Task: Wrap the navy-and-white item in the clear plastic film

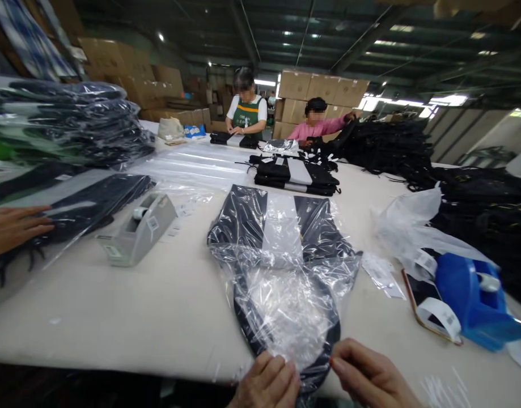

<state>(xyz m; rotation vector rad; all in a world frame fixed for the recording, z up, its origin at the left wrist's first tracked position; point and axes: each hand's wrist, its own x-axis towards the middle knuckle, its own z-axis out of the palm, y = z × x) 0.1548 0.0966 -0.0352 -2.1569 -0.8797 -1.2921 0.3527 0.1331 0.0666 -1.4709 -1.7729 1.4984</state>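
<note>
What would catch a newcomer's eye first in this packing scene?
First the clear plastic bag holding a dark garment, lying mid-table, its near end pinched by the left hand and right hand at the table's front edge. Next the bright blue tape dispenser to its right, and a grey tape dispenser to its left. Another person's hand presses on a bagged garment at far left.

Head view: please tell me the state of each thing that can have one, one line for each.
Clear plastic bag: lying flat on the table, dark garment inside, near end crumpled.
Left hand: pinching the bag's near end.
Right hand: pinching the bag's near end.
Grey tape dispenser: upright, untouched.
Blue tape dispenser: resting on the table, untouched.
Bagged garments: stacked.
</note>
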